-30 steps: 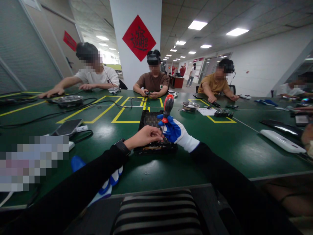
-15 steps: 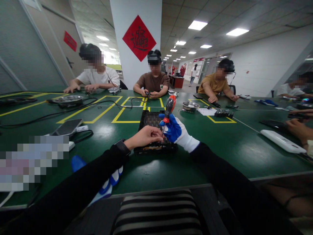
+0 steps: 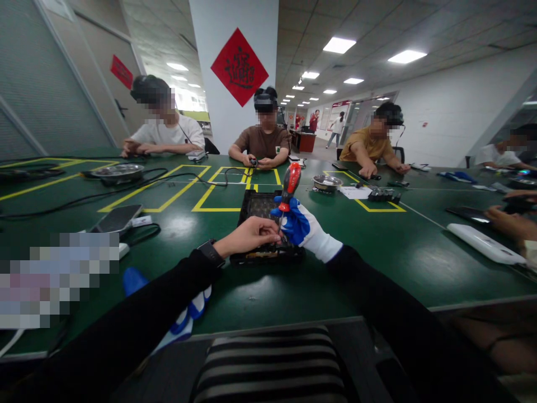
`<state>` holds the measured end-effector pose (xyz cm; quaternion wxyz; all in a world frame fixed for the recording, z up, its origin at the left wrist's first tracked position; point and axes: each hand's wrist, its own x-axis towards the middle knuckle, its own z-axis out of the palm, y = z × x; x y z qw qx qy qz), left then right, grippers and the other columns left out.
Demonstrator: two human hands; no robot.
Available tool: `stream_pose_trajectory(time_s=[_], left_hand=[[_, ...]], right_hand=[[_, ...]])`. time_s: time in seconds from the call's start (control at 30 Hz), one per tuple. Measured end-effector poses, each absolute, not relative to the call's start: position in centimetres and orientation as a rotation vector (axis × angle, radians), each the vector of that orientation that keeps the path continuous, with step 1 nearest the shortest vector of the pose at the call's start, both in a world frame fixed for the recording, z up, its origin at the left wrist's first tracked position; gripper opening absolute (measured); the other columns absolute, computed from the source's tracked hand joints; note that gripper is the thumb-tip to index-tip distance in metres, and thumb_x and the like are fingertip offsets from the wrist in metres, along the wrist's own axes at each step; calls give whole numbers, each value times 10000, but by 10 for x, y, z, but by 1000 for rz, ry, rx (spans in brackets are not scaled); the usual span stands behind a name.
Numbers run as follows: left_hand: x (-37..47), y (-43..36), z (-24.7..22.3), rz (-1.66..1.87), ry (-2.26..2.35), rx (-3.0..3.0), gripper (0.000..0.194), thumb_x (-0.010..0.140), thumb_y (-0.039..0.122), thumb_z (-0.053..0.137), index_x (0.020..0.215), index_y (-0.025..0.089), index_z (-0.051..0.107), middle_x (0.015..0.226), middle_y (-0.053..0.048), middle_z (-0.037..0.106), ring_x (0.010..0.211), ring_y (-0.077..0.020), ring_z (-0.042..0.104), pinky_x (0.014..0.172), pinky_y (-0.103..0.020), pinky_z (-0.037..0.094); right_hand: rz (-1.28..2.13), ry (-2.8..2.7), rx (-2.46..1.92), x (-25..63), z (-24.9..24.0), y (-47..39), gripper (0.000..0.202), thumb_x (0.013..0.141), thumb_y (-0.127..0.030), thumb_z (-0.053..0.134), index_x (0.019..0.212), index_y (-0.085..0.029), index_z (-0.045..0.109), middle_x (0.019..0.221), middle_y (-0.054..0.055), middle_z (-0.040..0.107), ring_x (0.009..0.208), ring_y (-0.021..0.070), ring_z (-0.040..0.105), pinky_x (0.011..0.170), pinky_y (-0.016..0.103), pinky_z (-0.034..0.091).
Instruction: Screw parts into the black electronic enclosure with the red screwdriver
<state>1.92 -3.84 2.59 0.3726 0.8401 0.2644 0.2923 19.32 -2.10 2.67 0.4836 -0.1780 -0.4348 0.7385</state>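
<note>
My right hand (image 3: 300,222), in a blue-and-white glove, is closed around the shaft of a screwdriver (image 3: 291,184) with a red-and-black handle. The handle points up and the shaft runs down towards a black tray-like case (image 3: 255,206) on the table. My bare left hand (image 3: 257,232) reaches over the case, its fingers pinched together close to the screwdriver's lower end. What those fingers hold, if anything, is too small to make out. The tip of the screwdriver is hidden by the fingers.
A blue-and-white glove (image 3: 197,305) lies under my left forearm on the green table (image 3: 260,296). Metal bowls (image 3: 327,182), a black cable (image 3: 188,174), a phone-like slab (image 3: 117,218) and a white power strip (image 3: 482,242) lie around. Several people sit around the table.
Both hands stay over the case, and the screwdriver has shifted only very slightly. Across the table on the left, a person has drawn their hands together.
</note>
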Motion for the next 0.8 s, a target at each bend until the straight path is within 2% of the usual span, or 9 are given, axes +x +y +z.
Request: stream_pose_trajectory(time_s=[0.2,0.33,0.5,0.63,0.7,0.8], left_hand=[[19,-40,27,748,672,2163,241,802,317,567,851,91,634,859,-78,690,789,-148,636,733,-236,479],[19,-38,25,748,654,2168,240,805,314,565,856,88,629,860,-82,690,793,-148,637,737,-235,478],[19,-37,24,737,644,2175,235,809,310,562,860,90,627,867,-84,691,801,-150,638,740,-234,478],[19,-39,26,731,640,2181,235,817,302,551,876,88,629,876,-87,691,812,-151,637,759,-242,477],[19,-39,27,729,641,2180,236,818,300,548,885,88,630,879,-87,691,817,-152,636,765,-246,476],[19,-38,26,729,638,2175,230,817,298,550,874,90,630,879,-85,690,820,-153,636,769,-245,476]], right_hand=[[1718,-1068,-402,191,22,-21,208,820,-333,550,982,-203,539,708,-27,639,484,65,541,434,161,441],[1705,-1114,-359,190,22,-21,256,807,-357,568,1005,-196,550,721,-22,636,572,80,588,483,169,474],[1740,-1115,-395,192,25,-23,275,781,-363,605,963,-158,582,685,-16,636,497,54,545,462,149,458],[1716,-1070,-373,191,22,-20,261,744,-341,654,922,-163,582,664,-29,621,535,54,547,481,144,454],[1709,-1054,-345,190,21,-19,239,747,-318,655,915,-169,572,655,-35,611,570,63,561,506,153,465],[1759,-1049,-364,190,25,-21,209,825,-326,558,958,-165,563,667,-23,618,561,68,562,501,162,465]])
